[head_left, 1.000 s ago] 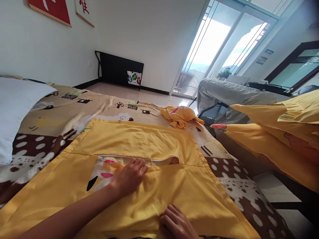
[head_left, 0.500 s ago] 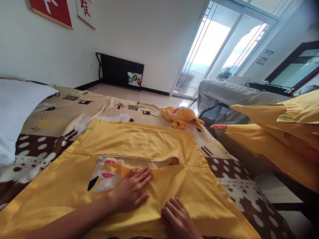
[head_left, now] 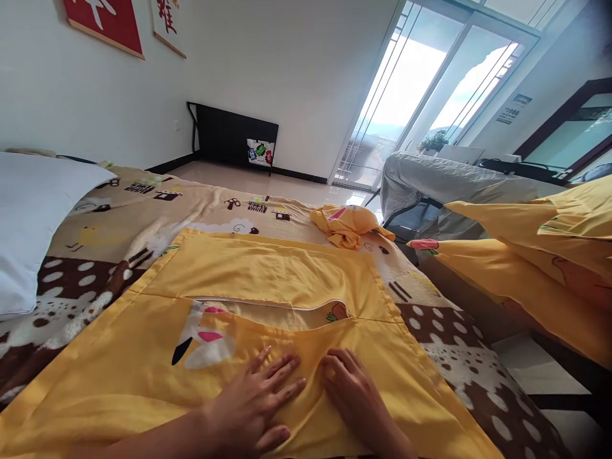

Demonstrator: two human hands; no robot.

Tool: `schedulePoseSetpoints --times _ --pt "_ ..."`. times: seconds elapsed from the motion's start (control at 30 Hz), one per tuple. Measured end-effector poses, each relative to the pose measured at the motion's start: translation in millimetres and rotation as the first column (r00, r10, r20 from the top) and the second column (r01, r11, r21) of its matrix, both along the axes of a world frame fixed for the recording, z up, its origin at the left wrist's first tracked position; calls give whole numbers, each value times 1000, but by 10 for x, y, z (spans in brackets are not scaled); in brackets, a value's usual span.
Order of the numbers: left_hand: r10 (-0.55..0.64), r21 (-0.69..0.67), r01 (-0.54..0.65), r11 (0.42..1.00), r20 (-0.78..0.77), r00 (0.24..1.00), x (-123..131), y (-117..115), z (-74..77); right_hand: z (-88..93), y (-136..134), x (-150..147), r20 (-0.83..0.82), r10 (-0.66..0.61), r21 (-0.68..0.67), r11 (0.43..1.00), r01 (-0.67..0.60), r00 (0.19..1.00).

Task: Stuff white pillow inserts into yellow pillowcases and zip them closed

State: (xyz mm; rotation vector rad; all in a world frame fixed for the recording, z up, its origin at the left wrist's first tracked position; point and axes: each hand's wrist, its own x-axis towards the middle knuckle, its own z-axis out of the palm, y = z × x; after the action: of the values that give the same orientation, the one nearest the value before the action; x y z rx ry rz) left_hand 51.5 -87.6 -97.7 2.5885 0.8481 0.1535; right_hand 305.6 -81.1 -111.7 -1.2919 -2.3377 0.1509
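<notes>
A yellow pillowcase (head_left: pixel 119 363) is spread on the bed, its zippered slit (head_left: pixel 287 315) gaping across the middle. White-and-pink printed shapes and a carrot print show near the slit. My left hand (head_left: pixel 258 398) lies flat on the cloth just below the slit, fingers stretched and apart. To its right, my right hand (head_left: pixel 351 392) has its fingers curled against the same cloth. Folds in the fabric run beside those fingers; the fingertips are partly hidden.
A white pillow (head_left: pixel 43 210) lies at the left on the patterned blanket (head_left: pixel 201 204). Crumpled yellow cloth (head_left: pixel 349 223) sits at the bed's far edge. More yellow fabric (head_left: pixel 516 274) hangs at the right, before a plastic-covered piece of furniture (head_left: pixel 440 175).
My left hand has slid back from the slit's lower edge toward me. My right hand has moved forward, nearer the slit. The slit's lower edge now shows uncovered.
</notes>
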Motion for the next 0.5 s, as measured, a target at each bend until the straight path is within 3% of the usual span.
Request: schedulePoseSetpoints --times 0.13,0.23,0.3,0.4,0.5 --pt "-16 39 14 999 39 999 51 -135 -83 -112 44 33 69 -47 81 996 42 996" --pt "-109 19 107 994 89 990 6 -126 66 -219 27 123 190 -38 10 999 36 981" --pt "-100 11 100 995 115 988 -153 -77 194 -330 16 321 226 -105 4 994 107 969" --pt "168 90 -179 980 122 978 -645 -40 175 -511 -24 844 238 -274 68 962 265 932" --pt "507 177 -517 837 104 856 -1324 -175 -162 -606 -117 1417 246 -439 149 898 414 864"
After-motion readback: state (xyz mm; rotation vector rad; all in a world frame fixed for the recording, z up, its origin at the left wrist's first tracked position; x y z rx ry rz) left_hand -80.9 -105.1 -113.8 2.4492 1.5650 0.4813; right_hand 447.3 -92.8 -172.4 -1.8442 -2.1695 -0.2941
